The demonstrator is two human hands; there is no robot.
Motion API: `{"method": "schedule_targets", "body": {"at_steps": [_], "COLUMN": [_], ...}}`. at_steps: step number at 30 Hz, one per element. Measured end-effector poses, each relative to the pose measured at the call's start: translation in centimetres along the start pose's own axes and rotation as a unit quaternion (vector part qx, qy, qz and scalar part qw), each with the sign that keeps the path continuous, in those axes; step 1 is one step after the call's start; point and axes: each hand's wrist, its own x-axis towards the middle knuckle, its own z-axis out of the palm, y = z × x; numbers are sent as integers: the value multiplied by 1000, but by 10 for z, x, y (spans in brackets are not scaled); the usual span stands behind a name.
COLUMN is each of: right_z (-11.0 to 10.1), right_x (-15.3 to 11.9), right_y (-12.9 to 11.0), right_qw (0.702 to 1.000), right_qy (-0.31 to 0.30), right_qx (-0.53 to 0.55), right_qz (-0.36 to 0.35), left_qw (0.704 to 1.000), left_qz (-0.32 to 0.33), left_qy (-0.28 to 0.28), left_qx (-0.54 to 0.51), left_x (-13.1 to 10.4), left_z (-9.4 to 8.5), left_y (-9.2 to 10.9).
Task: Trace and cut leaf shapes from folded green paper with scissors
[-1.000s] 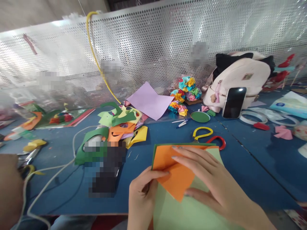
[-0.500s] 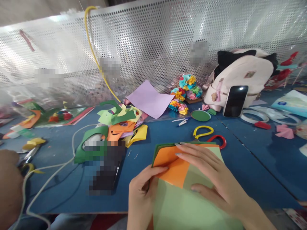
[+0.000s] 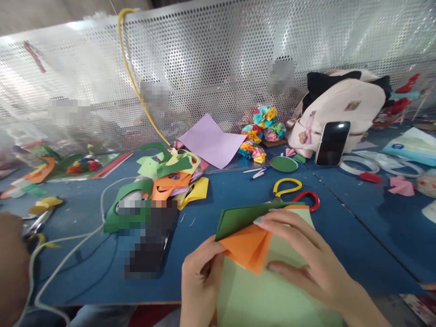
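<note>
A piece of orange paper [image 3: 245,250] lies bent and creased on a light green sheet [image 3: 259,295], its top edge folded down toward me. Behind its fold shows dark green paper [image 3: 238,217]. My left hand [image 3: 202,277] is closed on the left edge of the papers, thumb on top at the corner of the orange piece; its other fingers are partly hidden. My right hand [image 3: 306,254] spreads over the sheets from the right, fingertips resting at the top of the orange paper and thumb apart on the light green sheet. Scissors [image 3: 288,186] with yellow and red handles lie just beyond the papers.
Cut paper scraps [image 3: 173,177] and a dark, partly blurred object [image 3: 153,240] lie to the left, near a white cable [image 3: 68,270]. Lilac paper [image 3: 213,141], paper flower balls [image 3: 264,118], a phone [image 3: 333,144] and a backpack [image 3: 357,100] stand behind. Another person's arm [image 3: 13,268] is at far left.
The orange paper's top edge has come down toward me and folded, uncovering dark green paper behind it. My right fingertips have shifted slightly down with it; my left hand stays at the edge.
</note>
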Motion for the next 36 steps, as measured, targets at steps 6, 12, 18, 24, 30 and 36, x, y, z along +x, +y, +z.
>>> {"method": "schedule_targets", "body": {"at_steps": [6, 12, 18, 24, 30, 36], "right_z": [5, 4, 2, 2, 2, 2], "right_x": [0, 1, 2, -3, -1, 2], "right_y": [6, 4, 2, 3, 2, 3], "right_qw": [999, 1000, 999, 998, 998, 997], "right_qy": [10, 6, 24, 38, 37, 44], "right_qx": [-49, -13, -14, -54, -48, -53], "right_qz": [9, -8, -25, -22, -29, -34], "left_qw": [991, 979, 993, 990, 990, 988], "left_qz": [-56, -98, -45, -87, -113, -65], "left_qy": [45, 99, 107, 96, 80, 128], "left_qx": [-114, -150, -1, -48, -29, 51], "left_x": [-8, -2, 3, 8, 10, 9], "left_z": [-1, 3, -2, -2, 1, 2], "left_y": [4, 5, 5, 14, 16, 17]}}
